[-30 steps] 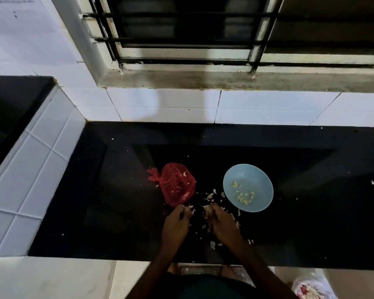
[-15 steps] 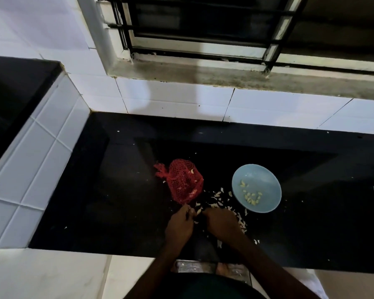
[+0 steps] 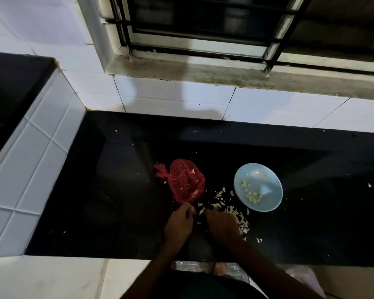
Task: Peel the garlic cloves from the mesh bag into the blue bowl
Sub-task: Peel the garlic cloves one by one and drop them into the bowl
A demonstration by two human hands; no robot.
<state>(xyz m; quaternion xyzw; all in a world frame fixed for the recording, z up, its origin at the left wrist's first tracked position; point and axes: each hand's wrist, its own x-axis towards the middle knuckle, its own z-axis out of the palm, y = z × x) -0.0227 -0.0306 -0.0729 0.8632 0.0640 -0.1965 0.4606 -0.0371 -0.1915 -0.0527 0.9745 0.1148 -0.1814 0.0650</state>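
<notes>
1. Left hand (image 3: 179, 223): over the near part of the table (image 3: 117, 190), knuckles up and fingers curled in toward the thumb. Fingertips sit at the near tip of the mesh bag (image 3: 186, 182), touching it or just short of it. I can't tell which.
2. Right hand (image 3: 222, 225): just beside the left, also knuckles up with fingers curled under. Fingertips point toward the left hand.
3. Grip: a small pale piece (image 3: 201, 211) sits in the gap between the two sets of fingertips. It is too small and dim to say whether either hand pinches it, so I can't tell the grip state of either hand.
4. Mesh bag: red, lying flat on the table and left of centre. The knotted end points away to the left, and a few pale cloves show through the net.
5. Blue bowl (image 3: 257, 175): upright on the table, right of the bag and apart from it, beyond the right hand. Neither hand touches it.
6. Peeled cloves (image 3: 252, 195): a small yellowish cluster in the near-left part of the bowl's floor.
7. Garlic skins (image 3: 225, 203): pale flakes scattered on the table between bag and bowl, running down along the right hand. A few stray flecks lie further out.
8. Surroundings: white tiled wall (image 3: 181, 100) behind the table, barred window (image 3: 203, 29) above it and a tiled ledge (image 3: 30, 158) on the left.
</notes>
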